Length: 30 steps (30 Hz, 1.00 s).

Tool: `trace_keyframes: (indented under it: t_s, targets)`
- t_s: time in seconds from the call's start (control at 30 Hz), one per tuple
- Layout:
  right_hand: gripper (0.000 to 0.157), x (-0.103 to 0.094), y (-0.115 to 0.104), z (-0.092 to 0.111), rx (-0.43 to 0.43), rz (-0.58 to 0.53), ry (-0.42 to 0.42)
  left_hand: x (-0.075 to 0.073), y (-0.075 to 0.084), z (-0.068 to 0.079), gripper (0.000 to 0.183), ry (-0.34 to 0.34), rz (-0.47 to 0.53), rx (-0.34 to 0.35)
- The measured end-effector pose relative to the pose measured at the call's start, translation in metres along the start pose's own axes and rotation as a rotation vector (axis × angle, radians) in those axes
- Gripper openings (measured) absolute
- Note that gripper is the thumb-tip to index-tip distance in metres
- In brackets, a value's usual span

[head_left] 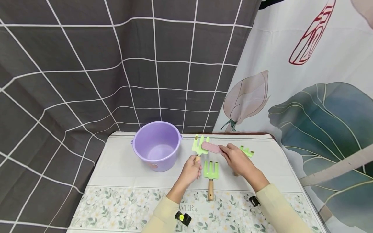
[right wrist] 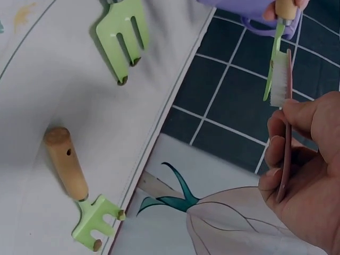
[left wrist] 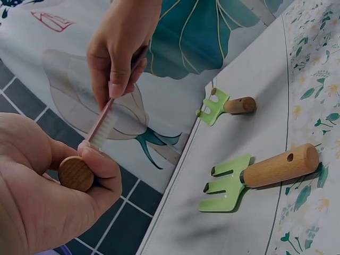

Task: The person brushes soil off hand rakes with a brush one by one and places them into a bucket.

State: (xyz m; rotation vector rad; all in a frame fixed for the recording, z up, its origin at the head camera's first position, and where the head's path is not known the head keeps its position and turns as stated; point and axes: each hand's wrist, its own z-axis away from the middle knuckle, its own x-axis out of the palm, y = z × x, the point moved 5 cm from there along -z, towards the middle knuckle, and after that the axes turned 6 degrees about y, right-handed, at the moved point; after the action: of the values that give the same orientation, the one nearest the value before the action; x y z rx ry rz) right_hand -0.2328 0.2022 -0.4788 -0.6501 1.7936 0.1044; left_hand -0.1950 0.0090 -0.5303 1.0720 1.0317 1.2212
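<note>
My left hand (head_left: pixel 190 170) grips the wooden handle of a green garden fork (head_left: pixel 198 149), tines pointing up and away. My right hand (head_left: pixel 237 158) pinches a pink brush (head_left: pixel 211 147) by its handle. In the right wrist view the white bristles (right wrist: pixel 279 82) lie against the fork's green head. Brown marks show on that fork's tine in the head view. Just below the hands, a second green garden fork (head_left: pixel 211 174) lies on the table. A small green hand rake (left wrist: pixel 215 108) with a wooden handle lies further right, partly hidden by my right hand in the head view.
A lilac bucket (head_left: pixel 163 165) stands at the table's back left, its inside visible from above. The table (head_left: pixel 116 168) has a white and floral cover. A dark grid curtain (head_left: pixel 140 74) and a white patterned curtain (head_left: pixel 268 42) hang behind it.
</note>
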Motion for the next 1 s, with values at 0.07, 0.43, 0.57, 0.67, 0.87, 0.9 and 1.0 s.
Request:
trace_keyframes:
  t_s: [0.07, 0.43, 0.57, 0.67, 0.87, 0.9, 1.0]
  targets:
    - [0.030, 0.001, 0.001, -0.001, 0.000, 0.004, 0.005, 0.000, 0.000, 0.000, 0.031, -0.001, 0.004, -0.003]
    - [0.033, 0.001, 0.008, -0.008, 0.041, 0.036, 0.022, -0.001, 0.000, 0.003, 0.031, -0.011, 0.012, -0.017]
    - [0.035, 0.001, 0.011, -0.008, 0.069, 0.032, -0.003, 0.000, 0.000, 0.004, 0.033, -0.020, 0.007, -0.025]
    - [0.036, 0.000, 0.012, -0.008, 0.084, 0.016, -0.022, 0.000, -0.001, 0.005, 0.034, -0.021, 0.003, -0.030]
    - [0.036, -0.003, 0.012, -0.008, 0.095, -0.013, -0.023, -0.001, -0.003, 0.004, 0.032, -0.023, 0.003, -0.034]
    - [0.036, -0.004, 0.012, -0.009, 0.096, -0.017, -0.022, -0.001, -0.003, 0.004, 0.032, -0.023, 0.004, -0.028]
    - [0.036, -0.006, 0.012, -0.009, 0.094, -0.029, -0.016, -0.001, -0.004, 0.004, 0.031, -0.021, 0.008, -0.027]
